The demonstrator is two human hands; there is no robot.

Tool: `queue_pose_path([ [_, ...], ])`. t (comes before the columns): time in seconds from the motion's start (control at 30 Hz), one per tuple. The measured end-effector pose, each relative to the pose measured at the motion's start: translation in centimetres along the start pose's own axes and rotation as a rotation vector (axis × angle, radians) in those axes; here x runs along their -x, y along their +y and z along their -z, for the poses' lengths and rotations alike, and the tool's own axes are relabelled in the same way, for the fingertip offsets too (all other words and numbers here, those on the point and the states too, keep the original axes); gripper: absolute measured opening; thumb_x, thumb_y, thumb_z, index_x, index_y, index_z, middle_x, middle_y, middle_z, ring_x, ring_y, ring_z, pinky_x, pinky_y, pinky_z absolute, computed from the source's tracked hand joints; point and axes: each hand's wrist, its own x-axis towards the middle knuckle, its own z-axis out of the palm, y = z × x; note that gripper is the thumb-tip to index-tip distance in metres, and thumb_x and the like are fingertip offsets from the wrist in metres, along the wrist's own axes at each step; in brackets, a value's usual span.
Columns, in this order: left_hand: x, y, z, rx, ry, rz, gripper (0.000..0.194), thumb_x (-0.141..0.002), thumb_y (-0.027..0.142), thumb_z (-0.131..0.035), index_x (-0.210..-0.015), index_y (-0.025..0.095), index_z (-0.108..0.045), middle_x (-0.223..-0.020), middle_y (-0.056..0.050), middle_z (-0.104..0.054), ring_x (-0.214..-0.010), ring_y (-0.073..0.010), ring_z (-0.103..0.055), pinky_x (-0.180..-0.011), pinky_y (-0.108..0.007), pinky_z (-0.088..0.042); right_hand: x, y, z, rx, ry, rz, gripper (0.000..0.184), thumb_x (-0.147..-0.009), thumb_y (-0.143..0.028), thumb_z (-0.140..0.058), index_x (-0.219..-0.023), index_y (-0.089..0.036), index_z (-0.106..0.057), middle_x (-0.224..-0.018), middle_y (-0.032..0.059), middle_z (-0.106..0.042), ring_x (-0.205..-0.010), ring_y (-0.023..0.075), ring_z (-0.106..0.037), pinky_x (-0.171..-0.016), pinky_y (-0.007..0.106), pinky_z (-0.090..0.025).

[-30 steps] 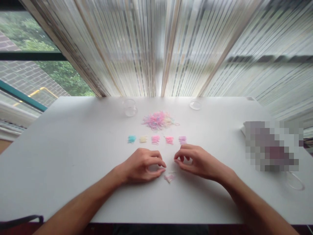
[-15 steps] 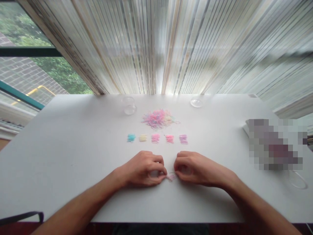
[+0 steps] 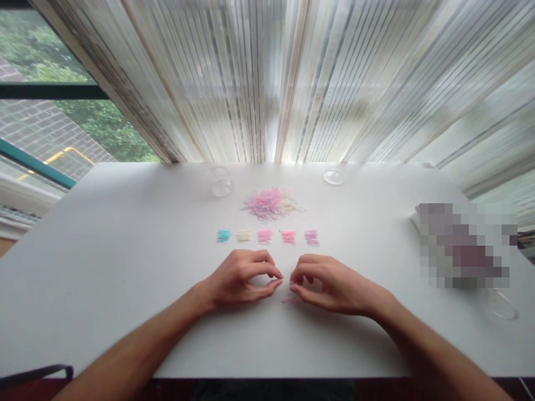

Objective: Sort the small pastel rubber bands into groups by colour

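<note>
My left hand (image 3: 246, 278) hovers just above the white table with thumb and forefinger pinched; whatever lies at its tips is too small to make out. Facing it across a narrow gap, my right hand (image 3: 330, 283) pinches a tiny pale loop that looks like a small rubber band. Below its fingertips a few lilac rubber bands (image 3: 289, 301) lie on the table. Beyond both hands runs a row of small sorted groups: teal bands (image 3: 223, 235), cream bands (image 3: 243, 235), pink bands (image 3: 264, 236), coral-pink bands (image 3: 288, 237) and purple bands (image 3: 311, 237).
A mixed pastel heap of bands (image 3: 270, 203) sits behind the row. Farther back stand a clear round container (image 3: 220, 182) on the left and a clear lid (image 3: 334, 176). A blurred-out object (image 3: 463, 245) with a looped cord (image 3: 504, 309) lies at right. A striped curtain borders the table's far edge.
Both hands have lifted slightly and moved away from the lilac bands, which now show more fully on the table. My right hand has shifted a little left. The sorted row is unchanged.
</note>
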Motion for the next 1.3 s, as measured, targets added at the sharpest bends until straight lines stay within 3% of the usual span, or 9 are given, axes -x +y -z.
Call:
queue_pose_path([
  [0.4,0.0,-0.1,0.1,-0.013,0.006,0.010,0.011,-0.092,0.018,-0.064,-0.092,0.019,-0.075,-0.083,-0.004,-0.072,-0.069,-0.0129,-0.065,-0.063,-0.023,-0.050,-0.3,0.7,-0.5,0.044,0.146,0.082,0.010,-0.095,-0.021,-0.061,-0.096,-0.019,-0.070,-0.084,0.0031,-0.064,-0.075,0.0150,-0.060,-0.069,0.026,-0.047],
  [1.1,0.2,-0.8,-0.1,-0.022,-0.015,0.052,0.014,-0.096,0.021,-0.062,-0.097,0.019,-0.076,-0.089,-0.005,-0.071,-0.073,-0.0128,-0.066,-0.066,-0.023,-0.051,-0.6,1.1,-0.6,0.086,0.135,0.080,0.014,-0.095,-0.020,-0.059,-0.096,-0.018,-0.073,-0.083,0.0038,-0.065,-0.071,0.0142,-0.059,-0.066,0.025,-0.046],
  [1.3,-0.1,-0.4,0.4,-0.105,-0.087,0.066,0.014,-0.095,0.021,-0.061,-0.096,0.020,-0.075,-0.091,-0.004,-0.072,-0.073,-0.0125,-0.065,-0.067,-0.023,-0.049,-0.9,0.7,-0.5,0.033,0.112,0.036,0.013,-0.094,-0.024,-0.062,-0.095,-0.019,-0.074,-0.079,0.0021,-0.066,-0.068,0.0131,-0.059,-0.064,0.024,-0.046],
])
